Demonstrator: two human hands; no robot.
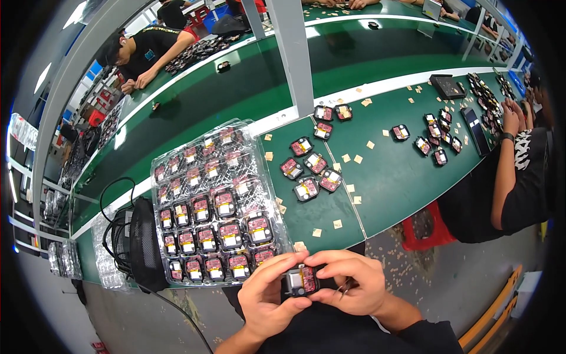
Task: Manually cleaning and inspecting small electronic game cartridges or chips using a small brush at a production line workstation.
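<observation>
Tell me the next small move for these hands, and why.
Perhaps steady the small square black-framed unit with a red circuit board in the left hand while the right hand presses its edge lightly: both hands hold it, board facing the camera, the right touching its side.

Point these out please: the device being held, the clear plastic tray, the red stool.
Held device (306,280): head view, on the middle of its open inner side.
Plastic tray (269,192): head view, on its right-hand margin.
Red stool (430,229): head view, on its visible side.
</observation>
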